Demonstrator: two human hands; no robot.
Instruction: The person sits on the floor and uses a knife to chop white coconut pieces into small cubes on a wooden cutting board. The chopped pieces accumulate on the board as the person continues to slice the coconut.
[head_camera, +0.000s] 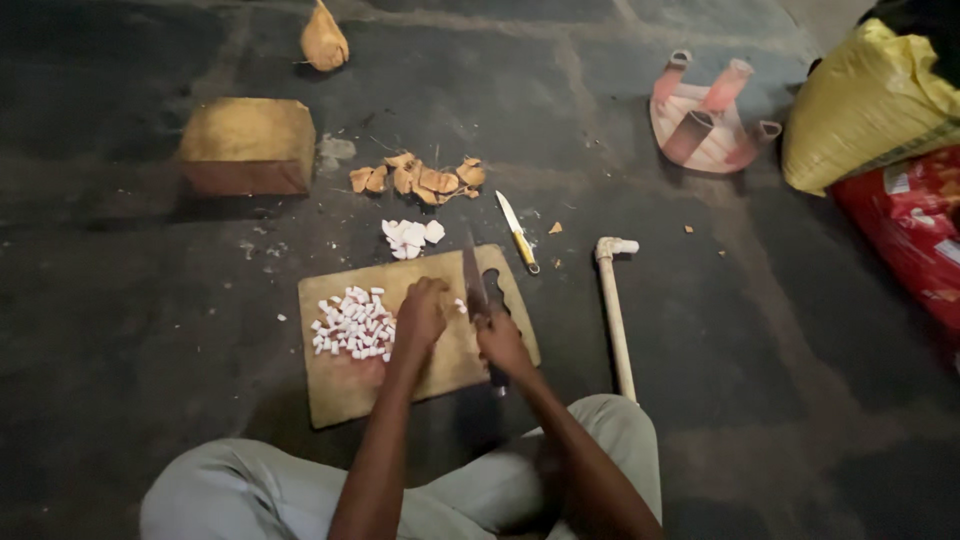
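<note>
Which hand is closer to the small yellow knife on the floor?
Right. The right hand holds a big knife on the board, just below the yellow knife. The left hand is farther left, by the white cubes.

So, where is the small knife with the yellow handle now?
In the head view, the small knife lies on the floor just beyond the cutting board's far right corner, between the white pieces and the white pipe.
</note>
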